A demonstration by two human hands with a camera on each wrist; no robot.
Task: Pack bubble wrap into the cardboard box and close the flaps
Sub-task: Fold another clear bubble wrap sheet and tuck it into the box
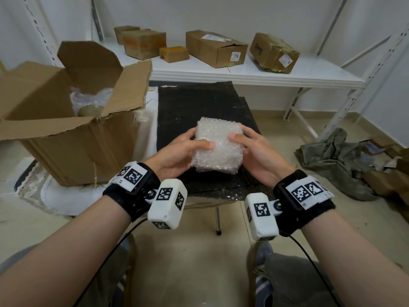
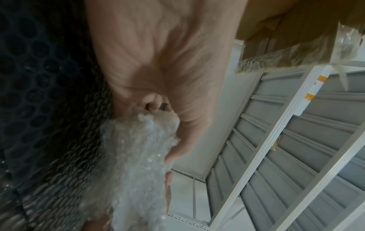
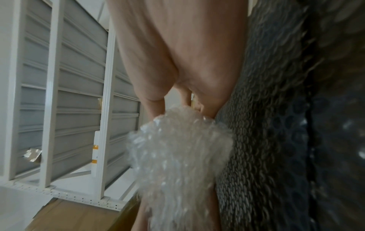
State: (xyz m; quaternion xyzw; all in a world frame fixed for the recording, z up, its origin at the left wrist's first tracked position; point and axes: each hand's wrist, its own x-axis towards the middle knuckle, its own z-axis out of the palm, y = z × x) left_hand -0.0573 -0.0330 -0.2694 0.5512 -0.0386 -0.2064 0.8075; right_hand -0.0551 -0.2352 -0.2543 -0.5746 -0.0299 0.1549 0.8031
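A folded wad of clear bubble wrap (image 1: 218, 146) is held between both hands above a black bubble-textured sheet (image 1: 199, 103). My left hand (image 1: 183, 149) grips its left side, thumb lying across the top. My right hand (image 1: 252, 147) grips its right side, thumb on top. The wrist views show the same wad, the bubble wrap (image 2: 138, 156) under the left palm and the bubble wrap (image 3: 177, 153) under the right palm. An open cardboard box (image 1: 66, 138) stands to the left, flaps up, with clear plastic and a round pale object inside.
A white shelf (image 1: 254, 69) behind holds several closed cardboard boxes (image 1: 215, 47). A crumpled grey-green cloth (image 1: 336, 160) and cardboard scraps lie on the floor at right. A thin metal leg (image 1: 218, 220) stands below the sheet. White metal racking (image 1: 376, 69) rises at right.
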